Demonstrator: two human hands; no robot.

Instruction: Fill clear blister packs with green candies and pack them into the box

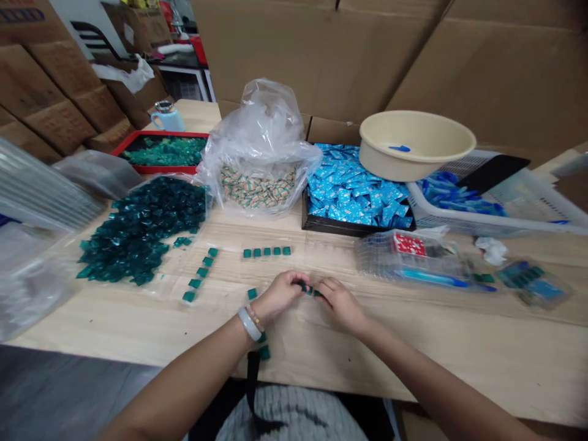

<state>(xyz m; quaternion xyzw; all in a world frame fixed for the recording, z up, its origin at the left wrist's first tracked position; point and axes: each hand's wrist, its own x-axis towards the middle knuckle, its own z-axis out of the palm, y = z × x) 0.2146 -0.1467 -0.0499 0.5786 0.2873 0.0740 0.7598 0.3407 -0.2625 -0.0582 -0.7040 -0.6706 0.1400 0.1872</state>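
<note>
My left hand (pixel 281 295) and my right hand (pixel 339 300) meet low over the table's front middle. Between their fingertips is a short row of small dark green squares (pixel 309 290), with both hands pinching its ends. Just beyond lies a row of green squares (pixel 267 252). Left of my hands, another row of green squares (pixel 201 274) runs at a slant. A few more squares (pixel 252 294) sit beside and partly under my left wrist. A large heap of dark green wrapped squares (pixel 142 223) is spread out at the left.
A plastic bag of small wrapped pieces (pixel 260 184), a black tray of blue packets (pixel 356 190) and a cream basin (pixel 416 147) line the back. Clear plastic boxes (pixel 408 254), a white basket (pixel 505 220) and a filled clear pack (pixel 535 285) are at right.
</note>
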